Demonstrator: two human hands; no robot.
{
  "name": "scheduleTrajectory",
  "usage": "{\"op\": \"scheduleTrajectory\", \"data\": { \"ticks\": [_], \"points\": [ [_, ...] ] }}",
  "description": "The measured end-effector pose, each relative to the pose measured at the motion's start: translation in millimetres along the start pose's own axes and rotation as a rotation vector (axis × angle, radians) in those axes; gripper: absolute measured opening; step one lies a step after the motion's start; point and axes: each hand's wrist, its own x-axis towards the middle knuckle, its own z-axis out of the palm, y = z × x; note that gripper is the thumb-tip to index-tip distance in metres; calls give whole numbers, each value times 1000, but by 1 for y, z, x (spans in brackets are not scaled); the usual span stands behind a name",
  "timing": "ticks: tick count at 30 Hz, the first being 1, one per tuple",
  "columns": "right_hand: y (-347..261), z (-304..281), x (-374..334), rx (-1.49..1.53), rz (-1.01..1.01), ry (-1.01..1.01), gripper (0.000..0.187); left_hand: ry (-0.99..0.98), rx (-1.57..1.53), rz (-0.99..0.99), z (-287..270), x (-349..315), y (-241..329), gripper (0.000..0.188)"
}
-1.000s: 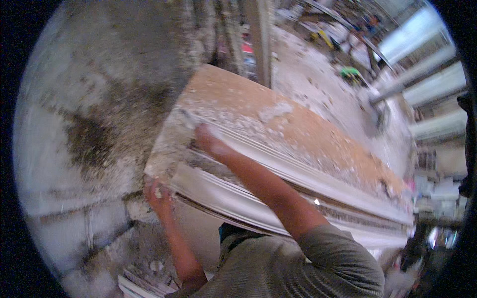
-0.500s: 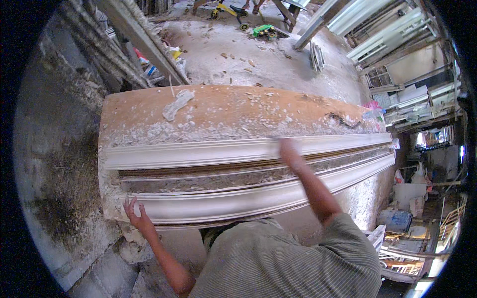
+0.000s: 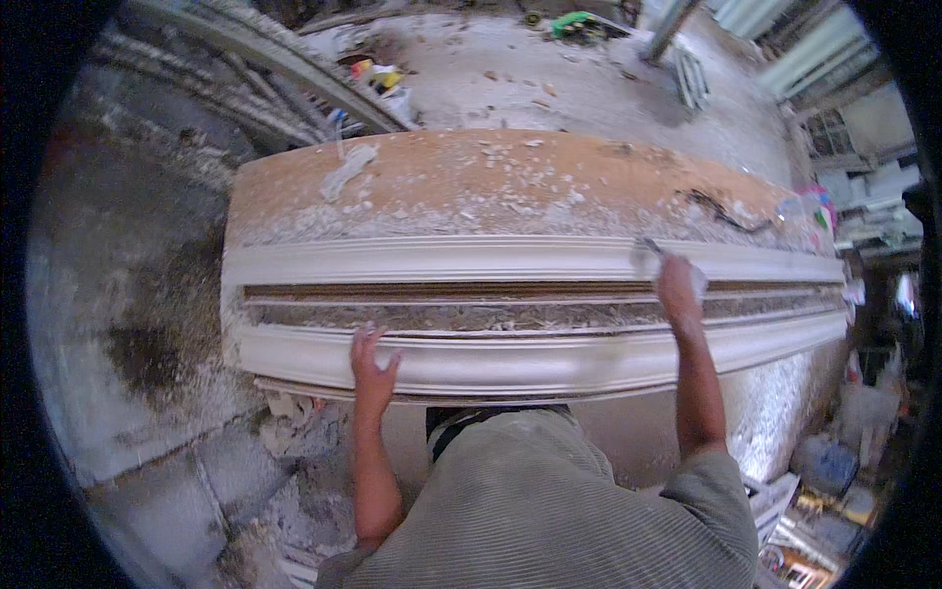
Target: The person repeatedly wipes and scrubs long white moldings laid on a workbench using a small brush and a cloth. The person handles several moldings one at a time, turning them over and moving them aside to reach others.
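Two long white cornice mouldings lie side by side across the bench: the far moulding (image 3: 471, 260) and the near moulding (image 3: 510, 363). Between them runs a strip strewn with white crumbs. My left hand (image 3: 371, 365) rests on the left part of the near moulding, fingers apart and holding nothing. Further right, my right hand (image 3: 679, 287) reaches over to the far moulding, closed round a small thin tool (image 3: 653, 247) with a greyish tip. The tip is at the moulding's far edge. Blur and my fingers hide the tool's exact kind.
The wooden bench top (image 3: 442, 177) beyond the mouldings carries white flakes, a pale crumpled scrap (image 3: 348, 172) and a dark strip (image 3: 721, 208). A stained wall (image 3: 128, 285) stands at left. Across the floor lie a green object (image 3: 579, 25) and stacked white lengths (image 3: 690, 77).
My right hand has moved right along the far moulding with the tool. The left hand has shifted right, away from the near moulding's left end. My view has tilted and shifted.
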Motion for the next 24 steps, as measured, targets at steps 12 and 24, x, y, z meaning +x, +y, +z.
{"op": "scheduleTrajectory", "data": {
  "ticks": [12,24],
  "points": [
    [-45,-10,37,597,-485,-626,39,46,149,-178,-11,-38,-29,75],
    [-588,49,-67,961,-1041,-588,43,-91,235,-152,-57,-36,-73,68]
  ]
}}
